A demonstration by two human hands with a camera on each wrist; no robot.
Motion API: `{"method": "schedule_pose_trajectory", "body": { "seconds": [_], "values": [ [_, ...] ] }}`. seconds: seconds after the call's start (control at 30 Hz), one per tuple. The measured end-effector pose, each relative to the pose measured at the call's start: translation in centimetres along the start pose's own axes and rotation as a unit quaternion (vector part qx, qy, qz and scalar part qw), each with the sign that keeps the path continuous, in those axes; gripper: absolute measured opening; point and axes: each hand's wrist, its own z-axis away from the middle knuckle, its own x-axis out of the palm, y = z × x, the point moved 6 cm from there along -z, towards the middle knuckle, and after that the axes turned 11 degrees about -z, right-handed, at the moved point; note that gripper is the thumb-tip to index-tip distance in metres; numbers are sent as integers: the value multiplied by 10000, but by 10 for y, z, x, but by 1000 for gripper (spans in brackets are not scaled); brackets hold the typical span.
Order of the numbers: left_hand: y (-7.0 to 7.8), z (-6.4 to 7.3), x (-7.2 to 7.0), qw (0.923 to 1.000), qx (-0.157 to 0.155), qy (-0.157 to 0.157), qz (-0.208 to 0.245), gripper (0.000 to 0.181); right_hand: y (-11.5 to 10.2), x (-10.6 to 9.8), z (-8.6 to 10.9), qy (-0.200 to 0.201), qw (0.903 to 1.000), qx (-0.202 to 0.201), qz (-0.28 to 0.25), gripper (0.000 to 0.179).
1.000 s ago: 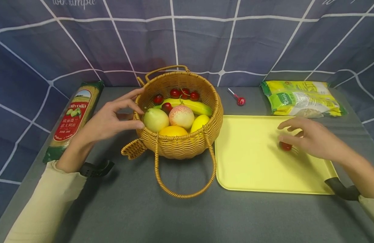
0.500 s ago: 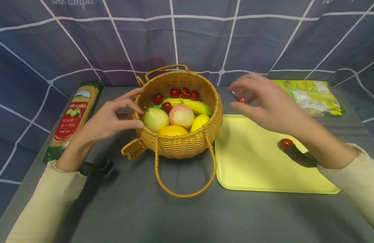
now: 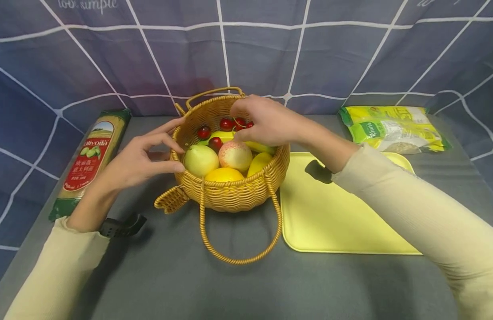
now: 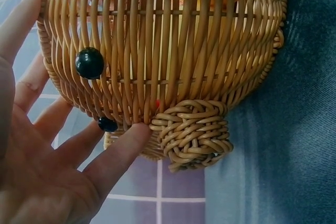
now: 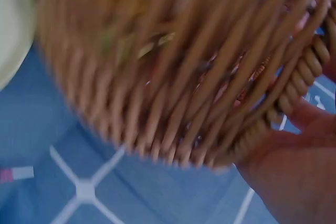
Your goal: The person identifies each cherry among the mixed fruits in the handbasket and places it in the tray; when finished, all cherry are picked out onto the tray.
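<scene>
A round wicker basket (image 3: 230, 195) stands mid-table, filled with fruit: a pear (image 3: 201, 160), a peach (image 3: 235, 155), a banana, yellow fruit (image 3: 224, 174) and several cherries (image 3: 204, 132). My left hand (image 3: 140, 160) rests against its left side with fingers spread and thumb and fingertips at the rim. In the left wrist view those fingers lie along the wicker beside a black bead (image 4: 90, 63). My right hand (image 3: 266, 120) reaches over the right rim, its thumb and forefinger apart around the back cherries. Nothing is seen held there; some fingertips are hidden.
A yellow tray (image 3: 342, 222) lies right of the basket, partly under my right forearm. Behind it is a Knorr bag (image 3: 394, 131). A pasta packet (image 3: 88, 160) lies at the left. The basket's handle (image 3: 240, 261) drops toward the table front.
My right hand has left the cherry on the tray and swung left, past the lollipop, into the basket. The forearm now covers where that cherry and the lollipop lay. My left hand has stayed.
</scene>
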Motion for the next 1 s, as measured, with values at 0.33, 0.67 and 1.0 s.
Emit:
{"method": "schedule_pose_trajectory", "body": {
  "seconds": [0.33,0.67,1.0],
  "values": [
    [1,0,1,10000,4,-18,85,23,18,17,-24,-586,9882,960,-1039,52],
    [1,2,2,10000,-78,-29,10,24,29,33,-34,-900,9819,1407,-896,50],
    [2,3,1,9999,-84,-8,-122,24,31,37,-35,-985,9794,1495,-934,39]
  ]
}}
